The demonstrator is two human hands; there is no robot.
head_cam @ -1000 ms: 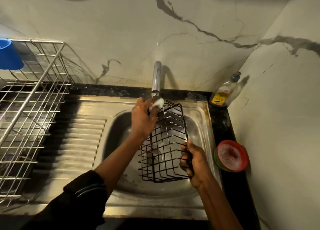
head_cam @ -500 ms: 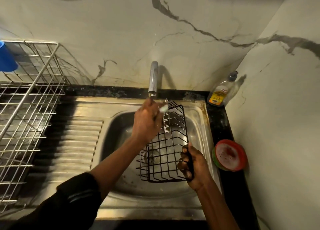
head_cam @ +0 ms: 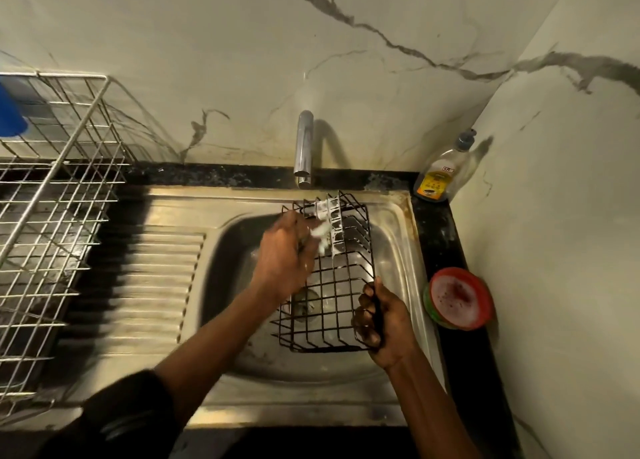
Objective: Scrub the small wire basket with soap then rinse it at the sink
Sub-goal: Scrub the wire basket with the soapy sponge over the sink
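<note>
The left hand (head_cam: 282,256) has slid down from the far rim of the small black wire basket (head_cam: 341,285), pinching a white soapy pad (head_cam: 320,231) to its wires, while the right hand (head_cam: 379,323) grips the near edge, steadying it over the steel sink (head_cam: 391,237) to catch drips.

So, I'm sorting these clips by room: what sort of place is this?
Most likely a home kitchen's washing-up corner: a steel sink under a tap, a wire dish rack on the left, and a soap bottle in the corner.
</note>
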